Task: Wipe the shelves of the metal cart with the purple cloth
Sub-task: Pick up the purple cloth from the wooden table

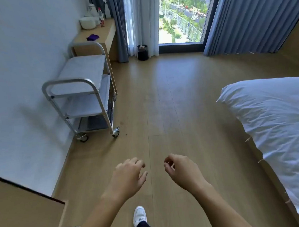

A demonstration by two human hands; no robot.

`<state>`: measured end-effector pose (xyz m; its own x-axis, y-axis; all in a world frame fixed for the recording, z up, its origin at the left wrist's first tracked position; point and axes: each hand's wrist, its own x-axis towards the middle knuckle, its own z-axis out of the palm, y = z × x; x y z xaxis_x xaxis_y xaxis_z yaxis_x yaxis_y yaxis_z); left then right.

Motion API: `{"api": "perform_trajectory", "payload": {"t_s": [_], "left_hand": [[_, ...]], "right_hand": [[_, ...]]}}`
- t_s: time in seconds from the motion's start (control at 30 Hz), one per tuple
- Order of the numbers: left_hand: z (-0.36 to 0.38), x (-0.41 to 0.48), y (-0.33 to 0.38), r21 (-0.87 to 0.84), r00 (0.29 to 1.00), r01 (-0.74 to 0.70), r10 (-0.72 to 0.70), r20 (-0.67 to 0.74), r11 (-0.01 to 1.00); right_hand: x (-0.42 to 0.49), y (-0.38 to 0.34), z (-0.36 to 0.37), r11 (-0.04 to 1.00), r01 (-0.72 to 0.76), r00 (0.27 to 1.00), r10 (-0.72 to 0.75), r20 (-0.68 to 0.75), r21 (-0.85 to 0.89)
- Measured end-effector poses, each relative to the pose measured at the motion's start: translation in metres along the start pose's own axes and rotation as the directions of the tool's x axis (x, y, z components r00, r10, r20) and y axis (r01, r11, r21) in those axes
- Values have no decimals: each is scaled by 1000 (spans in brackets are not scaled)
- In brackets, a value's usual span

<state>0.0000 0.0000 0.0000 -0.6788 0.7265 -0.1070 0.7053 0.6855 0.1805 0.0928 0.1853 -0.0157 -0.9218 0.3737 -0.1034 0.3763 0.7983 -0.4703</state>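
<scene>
In the lower centre of the frame, the left hand and the right hand hang side by side above the floor, apart from each other. Both have loosely curled fingers and hold nothing.

Task items:
- The purple cloth lies in the upper left of the frame on a wooden ledge, just behind the far handle of the cart.
- The metal cart stands against the wall at centre left, with three shelves one above the other.

Step in hand, as judged: the approach. No shelf has been wiped, and the cloth is not yet picked up.

Next move, as judged: walk past the cart to the ledge and grip the cloth with one hand. Then begin at the top shelf, which lies fully exposed.

Limits of view:
- The middle shelf is partly covered by the top shelf and the frame posts.
- The bottom shelf is dark, and its surface condition cannot be told.
- The cloth is too small to show how it is folded.
- The vessels and bottles at the far end of the ledge are too small to identify exactly.
- A pale object at the bottom left is cut off by the frame edge
</scene>
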Motion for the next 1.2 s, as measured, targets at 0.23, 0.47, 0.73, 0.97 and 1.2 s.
{"api": "perform_trajectory", "payload": {"t_s": [0.23,0.47,0.73,0.97,1.2], "left_hand": [[-26,93,-80,-132,997,-18,8,-71,991],[-62,196,-120,-170,993,-30,11,-116,985],[-78,344,-146,-127,996,-26,15,-86,992],[-112,491,-157,-135,994,28,-42,-99,990],[-126,598,-192,-168,992,94,-108,-72,981]], "right_hand": [[116,-22,-9,999,-36,998,35,53,11],[224,-41,-25,999,-19,999,18,42,28],[379,-25,-47,997,28,1000,-28,-3,76],[531,6,-99,996,79,997,-79,-1,43],[656,11,-121,992,84,996,-82,-16,94]]}}
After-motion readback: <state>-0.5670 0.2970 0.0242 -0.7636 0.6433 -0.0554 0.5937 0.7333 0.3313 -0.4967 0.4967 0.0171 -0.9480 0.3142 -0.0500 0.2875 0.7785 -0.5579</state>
